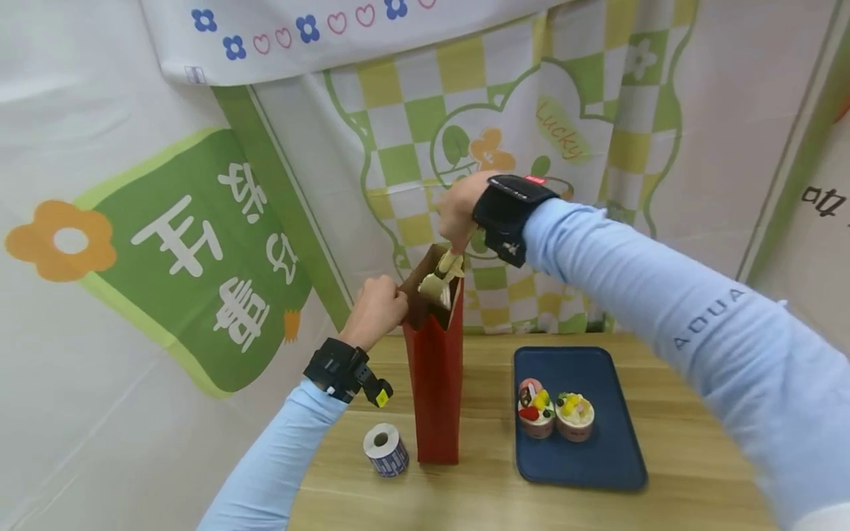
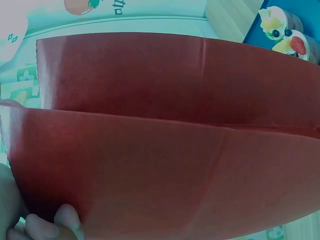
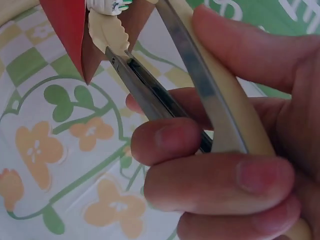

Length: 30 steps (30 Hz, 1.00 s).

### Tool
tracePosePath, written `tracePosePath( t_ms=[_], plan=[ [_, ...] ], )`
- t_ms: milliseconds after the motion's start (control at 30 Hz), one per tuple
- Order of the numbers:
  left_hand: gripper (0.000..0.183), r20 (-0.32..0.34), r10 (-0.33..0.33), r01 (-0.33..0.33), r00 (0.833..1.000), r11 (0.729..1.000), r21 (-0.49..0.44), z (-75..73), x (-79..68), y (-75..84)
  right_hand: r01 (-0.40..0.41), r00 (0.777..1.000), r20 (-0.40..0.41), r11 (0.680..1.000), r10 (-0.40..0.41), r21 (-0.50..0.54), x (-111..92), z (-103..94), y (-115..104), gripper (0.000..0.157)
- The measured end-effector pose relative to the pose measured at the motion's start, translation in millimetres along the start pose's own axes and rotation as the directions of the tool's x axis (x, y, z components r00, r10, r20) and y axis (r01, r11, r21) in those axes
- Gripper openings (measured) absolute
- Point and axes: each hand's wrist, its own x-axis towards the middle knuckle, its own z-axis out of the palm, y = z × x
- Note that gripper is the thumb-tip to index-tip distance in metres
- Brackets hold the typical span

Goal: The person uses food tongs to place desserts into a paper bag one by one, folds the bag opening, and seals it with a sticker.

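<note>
A tall red paper bag (image 1: 436,398) stands upright with its mouth open at the top. My left hand (image 1: 377,310) grips the bag's left rim; in the left wrist view its fingertips (image 2: 67,216) lie against the red paper (image 2: 130,165). Above the opening, my right hand (image 1: 460,210) holds a pair of tongs (image 3: 215,95) with cream-coloured handles and scalloped tips. The tongs point down into the bag's mouth. At their tips is a small white item with green marks (image 3: 107,6), mostly cut off by the frame edge, so its kind is unclear.
Right of the bag lies a dark blue tray (image 1: 564,461) bearing two fruit-topped dessert cups (image 1: 575,419). A roll of labels (image 1: 387,450) stands on the wooden table (image 1: 478,501), left of the bag. Printed cloth (image 1: 425,118) hangs behind.
</note>
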Motion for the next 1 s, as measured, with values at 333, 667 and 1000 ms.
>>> tracePosePath(
  t_ms=[333, 667, 1000],
  plan=[
    [0.035, 0.02, -0.021, 0.021, 1.0, 1.0, 0.009, -0.1, -0.2, -1.2, -0.12, 0.99, -0.07, 0.99, 0.125, 0.075, 36.7, 21.8, -31.1, 0.018],
    [0.036, 0.017, -0.013, 0.013, 1.0, 1.0, 0.012, 0.2, -2.7, -4.8, -0.089, 0.993, -0.061, 0.986, 0.098, 0.137, 30.7, 36.6, -36.5, 0.02],
    [0.035, -0.003, -0.012, 0.012, 1.0, 1.0, 0.01, -1.9, 0.0, -6.2, 0.018, 0.998, -0.064, 0.959, 0.0, 0.284, 12.0, 33.0, 7.0, 0.029]
  ],
)
